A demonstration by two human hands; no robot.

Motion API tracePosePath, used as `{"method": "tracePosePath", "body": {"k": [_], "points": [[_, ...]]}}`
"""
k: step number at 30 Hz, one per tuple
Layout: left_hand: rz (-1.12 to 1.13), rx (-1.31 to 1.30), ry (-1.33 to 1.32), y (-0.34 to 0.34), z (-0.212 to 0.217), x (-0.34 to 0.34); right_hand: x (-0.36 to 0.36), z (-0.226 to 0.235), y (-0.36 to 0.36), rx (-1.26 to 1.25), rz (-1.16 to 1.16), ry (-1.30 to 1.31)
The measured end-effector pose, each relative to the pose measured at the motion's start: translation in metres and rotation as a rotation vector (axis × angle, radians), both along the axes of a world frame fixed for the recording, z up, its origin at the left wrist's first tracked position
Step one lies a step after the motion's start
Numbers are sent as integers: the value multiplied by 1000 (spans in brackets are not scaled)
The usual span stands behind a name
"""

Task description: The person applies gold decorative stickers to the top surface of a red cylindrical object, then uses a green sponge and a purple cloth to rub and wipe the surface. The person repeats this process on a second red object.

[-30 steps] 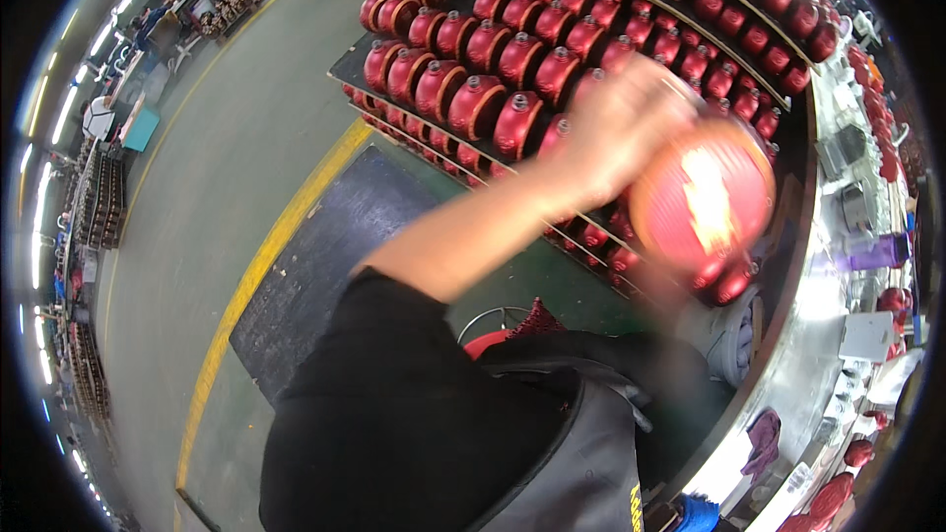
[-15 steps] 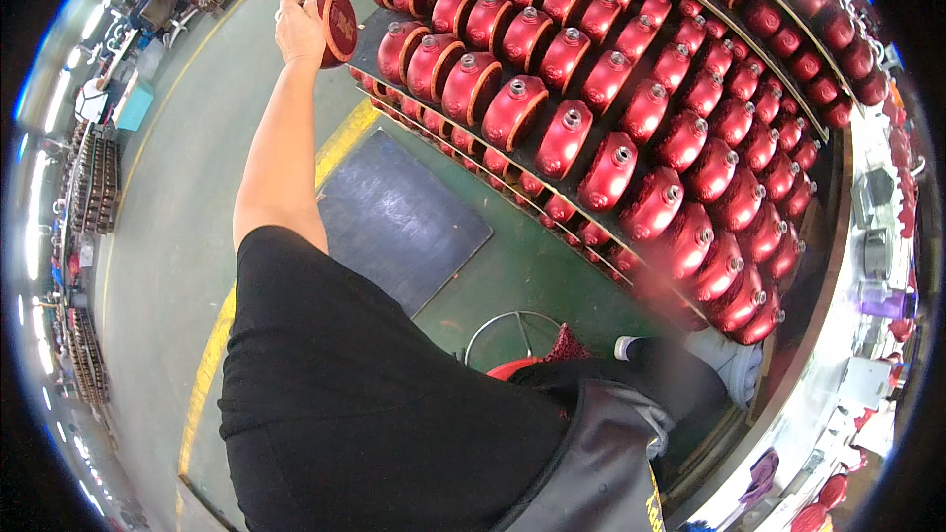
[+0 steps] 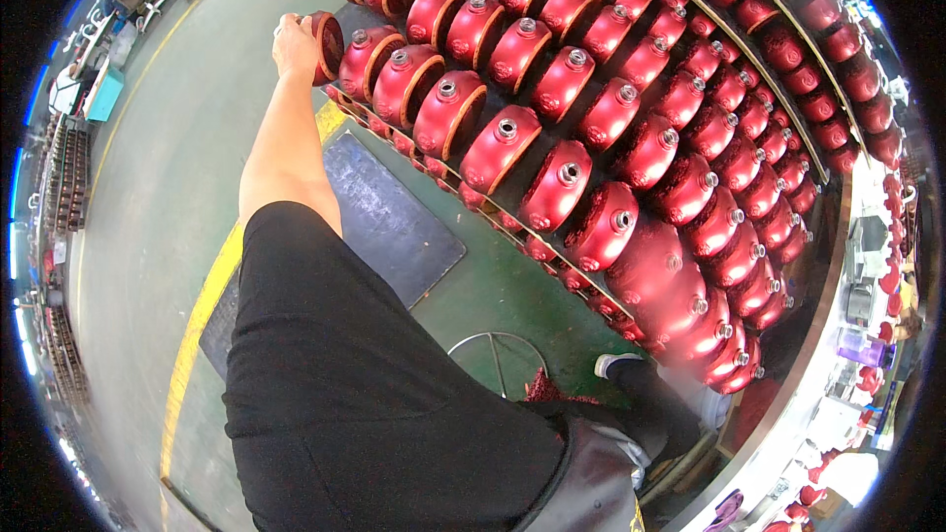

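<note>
At the far end of my outstretched left arm, my left hand (image 3: 293, 44) is closed on a round, flat-sided red bottle (image 3: 329, 47). Its dark flat face is turned to the right, and its neck is hidden. The held bottle is at the near left corner of a rack, beside the first bottle (image 3: 367, 64) of the front row. Many like it, glossy red with clear glass necks, stand in close rows on the dark shelf (image 3: 498, 91). My right hand is out of the picture.
More red bottles (image 3: 424, 163) show on a lower level, and others (image 3: 783, 44) fill a rack farther right. A dark mat (image 3: 389, 222) lies on the green floor by a yellow line (image 3: 202, 320). A metal ring stool (image 3: 496, 337) stands near my legs. A cluttered white bench (image 3: 818, 414) curves along the right.
My left hand and the held bottle are now right beside the front row's end. The view has shifted, with the rack appearing nearer and lower.
</note>
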State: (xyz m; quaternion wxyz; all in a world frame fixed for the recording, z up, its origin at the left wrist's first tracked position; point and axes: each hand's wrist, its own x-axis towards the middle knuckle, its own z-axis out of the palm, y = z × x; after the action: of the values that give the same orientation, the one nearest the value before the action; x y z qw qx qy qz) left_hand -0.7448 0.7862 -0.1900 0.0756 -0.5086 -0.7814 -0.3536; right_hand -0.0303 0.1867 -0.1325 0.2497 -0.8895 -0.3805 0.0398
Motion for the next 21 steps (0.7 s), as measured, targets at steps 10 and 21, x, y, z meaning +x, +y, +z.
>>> {"method": "tracePosePath", "body": {"k": [10,21], "points": [[63,-177,316,-2,-3,2,7,-10,54,-53,70,17],[64,-339,177,40,14,-29,7,-13,101,-76,112,20]]}}
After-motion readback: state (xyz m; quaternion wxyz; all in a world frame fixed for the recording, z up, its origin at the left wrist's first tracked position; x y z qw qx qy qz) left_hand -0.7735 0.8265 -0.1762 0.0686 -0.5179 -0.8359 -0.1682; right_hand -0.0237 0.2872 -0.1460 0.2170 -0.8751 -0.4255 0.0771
